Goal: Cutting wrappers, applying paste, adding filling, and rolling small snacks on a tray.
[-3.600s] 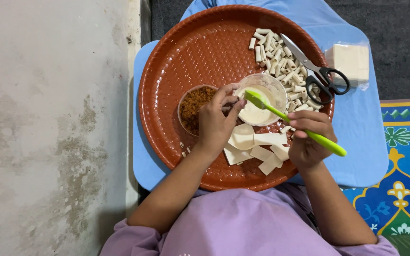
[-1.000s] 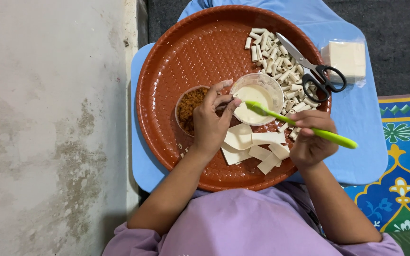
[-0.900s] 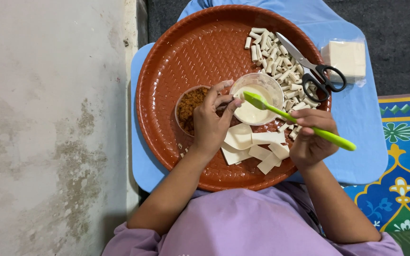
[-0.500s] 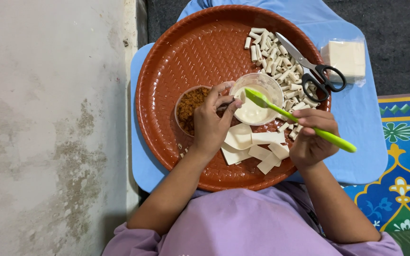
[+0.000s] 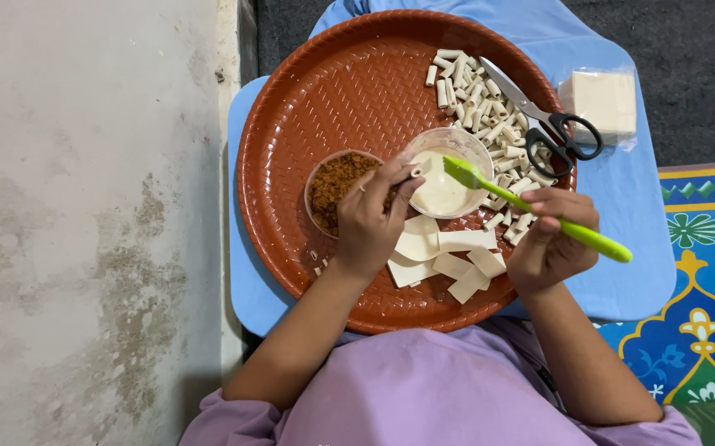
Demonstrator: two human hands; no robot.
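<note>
Brush tip lifted over the bowl, as half a second ago.
Right hand (image 5: 551, 239) closed on green brush (image 5: 539, 211); left hand (image 5: 371, 219) pinching small white piece (image 5: 418, 170) beside bowl of pale liquid (image 5: 446, 173), on brown tray (image 5: 332, 99).

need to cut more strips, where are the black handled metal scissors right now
In the head view, the black-handled metal scissors lie at the upper right of the round brown woven tray, resting across the pile of small pale rolled tubes, beyond the green silicone brush.
</note>
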